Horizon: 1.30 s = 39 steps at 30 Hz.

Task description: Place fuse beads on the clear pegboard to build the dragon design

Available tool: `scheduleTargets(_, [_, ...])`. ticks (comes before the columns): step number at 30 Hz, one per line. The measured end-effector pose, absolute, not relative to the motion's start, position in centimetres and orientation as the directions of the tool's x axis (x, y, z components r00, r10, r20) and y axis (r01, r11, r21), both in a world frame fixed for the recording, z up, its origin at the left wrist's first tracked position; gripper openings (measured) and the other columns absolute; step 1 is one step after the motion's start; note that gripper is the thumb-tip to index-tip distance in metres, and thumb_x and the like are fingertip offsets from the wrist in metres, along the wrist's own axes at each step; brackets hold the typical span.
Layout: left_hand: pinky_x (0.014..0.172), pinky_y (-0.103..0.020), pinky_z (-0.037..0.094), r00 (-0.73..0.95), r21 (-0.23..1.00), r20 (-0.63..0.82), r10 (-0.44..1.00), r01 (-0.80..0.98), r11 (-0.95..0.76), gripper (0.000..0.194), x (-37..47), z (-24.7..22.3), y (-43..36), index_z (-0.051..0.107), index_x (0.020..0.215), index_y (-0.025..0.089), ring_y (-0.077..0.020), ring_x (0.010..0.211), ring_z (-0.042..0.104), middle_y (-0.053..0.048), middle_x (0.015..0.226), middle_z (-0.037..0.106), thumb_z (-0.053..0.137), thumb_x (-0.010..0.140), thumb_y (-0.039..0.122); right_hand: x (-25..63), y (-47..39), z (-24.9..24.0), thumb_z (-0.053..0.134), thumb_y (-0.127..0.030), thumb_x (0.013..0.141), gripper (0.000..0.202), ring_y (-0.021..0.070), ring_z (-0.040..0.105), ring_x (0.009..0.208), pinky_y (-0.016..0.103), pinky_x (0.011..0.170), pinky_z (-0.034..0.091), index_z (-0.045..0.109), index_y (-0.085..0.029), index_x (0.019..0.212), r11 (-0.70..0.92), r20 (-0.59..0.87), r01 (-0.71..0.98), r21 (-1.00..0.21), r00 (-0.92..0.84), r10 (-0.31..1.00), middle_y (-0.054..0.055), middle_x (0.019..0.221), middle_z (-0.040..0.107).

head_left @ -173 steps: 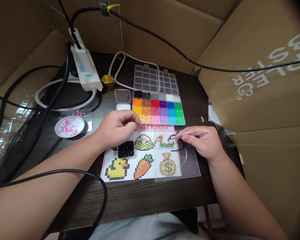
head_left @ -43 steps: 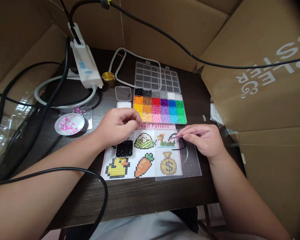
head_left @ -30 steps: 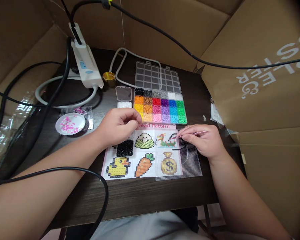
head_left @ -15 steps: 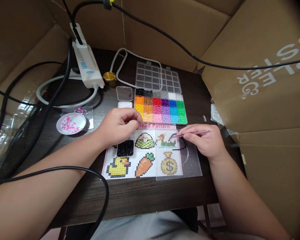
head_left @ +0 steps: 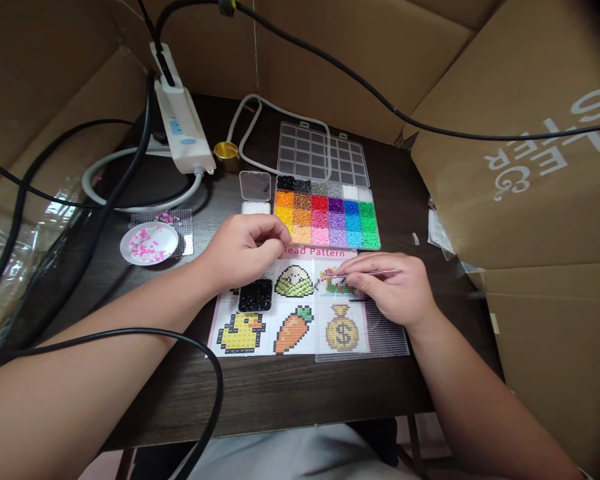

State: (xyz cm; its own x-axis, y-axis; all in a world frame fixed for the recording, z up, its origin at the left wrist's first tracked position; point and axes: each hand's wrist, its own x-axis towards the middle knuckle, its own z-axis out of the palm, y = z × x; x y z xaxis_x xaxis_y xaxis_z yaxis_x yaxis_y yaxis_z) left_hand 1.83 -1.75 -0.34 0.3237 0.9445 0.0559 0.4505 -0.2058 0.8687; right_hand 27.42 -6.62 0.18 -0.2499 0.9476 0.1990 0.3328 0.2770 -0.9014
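My right hand [head_left: 397, 283] pinches a pair of thin tweezers [head_left: 357, 272], their tips pointing left. The tips are close to a few small black beads [head_left: 317, 285] at the left edge of a clear pegboard [head_left: 389, 337]. That board overlaps the printed bead pattern sheet [head_left: 269, 333]. My left hand [head_left: 247, 247] is closed, thumb and forefinger together, above the top of the sheet; whether anything is between them cannot be seen. Just below it sits a small open box of black beads [head_left: 255, 295]. A sectioned case of coloured beads [head_left: 329, 213] lies beyond both hands.
On the left, a white dish [head_left: 170, 247] of pink and white beads overlaps another pegboard [head_left: 184, 230]. A power strip [head_left: 183, 130], a gold cup [head_left: 227, 155] and a white cable loop stand behind. Black cables cross over my left forearm. Cardboard walls [head_left: 545, 220] enclose the table.
My right hand has moved left with the tweezers, bringing the tips from over the dragon picture to the board's left edge. My left hand keeps its pose; the whole view has shifted slightly.
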Motion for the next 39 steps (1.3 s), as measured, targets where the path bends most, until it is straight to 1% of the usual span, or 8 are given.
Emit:
scheduleTargets(9, [0.055,-0.024,0.043,0.318,0.878,0.065,0.946,0.432,-0.206,0.016,2.0,-0.3,-1.9,0.07,0.074,0.016,-0.0123,0.058,0.057,0.0,0.067,0.069,0.055,0.072,0.02,27.5,-6.6,0.1,0.077,-0.021,0.082,0.007,0.0201,0.079,0.081,0.03,0.073,0.066,0.083,-0.022,0.084,0.269,0.179,0.323,-0.907,-0.281,0.943,0.006,0.087,0.082])
scheduleTargets(15, [0.054,-0.024,0.043,0.319,0.883,0.065,0.945,0.423,-0.203,0.017,2.0,-0.1,-1.8,0.07,0.073,0.016,-0.012,0.057,0.056,0.0,0.065,0.068,0.054,0.071,0.02,27.4,-6.5,0.1,0.077,-0.021,0.081,0.006,0.0198,0.078,0.077,0.031,0.072,0.067,0.083,-0.023,0.08,0.283,0.192,0.331,-0.9,-0.28,0.94,0.005,0.083,0.081])
scheduleTargets(20, [0.055,-0.025,0.043,0.316,0.882,0.061,0.947,0.427,-0.2,0.016,2.0,-0.1,-1.8,0.07,0.073,0.016,-0.0125,0.058,0.057,0.0,0.065,0.068,0.054,0.071,0.02,27.4,-6.5,0.1,0.077,-0.02,0.082,0.007,0.019,0.078,0.077,0.029,0.071,0.066,0.083,-0.023,0.082,0.287,0.196,0.318,-0.903,-0.289,0.937,0.004,0.084,0.081])
scheduleTargets(26, [0.054,-0.025,0.042,0.319,0.881,0.06,0.946,0.428,-0.2,0.015,2.1,-0.1,-1.9,0.07,0.072,0.017,-0.012,0.057,0.056,0.0,0.065,0.068,0.054,0.07,0.019,27.4,-6.6,0.2,0.077,-0.02,0.081,0.007,0.0191,0.078,0.076,0.029,0.07,0.066,0.083,-0.024,0.081,0.267,0.182,0.316,-0.911,-0.272,0.945,0.004,0.083,0.081])
scheduleTargets(30, [0.055,-0.025,0.043,0.32,0.876,0.066,0.945,0.435,-0.209,0.015,1.8,-0.3,-1.8,0.07,0.074,0.017,-0.0128,0.059,0.058,0.0,0.067,0.068,0.055,0.072,0.02,28.6,-6.6,0.3,0.078,-0.019,0.081,0.009,0.0186,0.078,0.077,0.028,0.071,0.065,0.083,-0.025,0.079,0.265,0.205,0.312,-0.912,-0.212,0.955,0.003,0.083,0.081])
scheduleTargets(35, [0.054,-0.024,0.042,0.321,0.867,0.065,0.945,0.45,-0.213,0.015,1.7,-0.3,-1.7,0.069,0.075,0.018,-0.0126,0.058,0.056,0.0,0.065,0.067,0.055,0.073,0.022,31.0,-6.8,0.1,0.078,-0.024,0.083,0.007,0.02,0.078,0.079,0.031,0.075,0.065,0.084,-0.028,0.082,0.25,0.19,0.315,-0.916,-0.208,0.959,0.003,0.084,0.081])
scheduleTargets(39, [0.055,-0.024,0.042,0.318,0.861,0.059,0.946,0.464,-0.21,0.015,1.8,-0.3,-1.7,0.069,0.074,0.018,-0.013,0.06,0.057,0.0,0.066,0.067,0.055,0.074,0.023,31.8,-6.8,-0.3,0.078,-0.027,0.083,0.005,0.0207,0.078,0.08,0.032,0.076,0.065,0.084,-0.027,0.083,0.238,0.163,0.347,-0.907,-0.231,0.959,0.004,0.084,0.081])
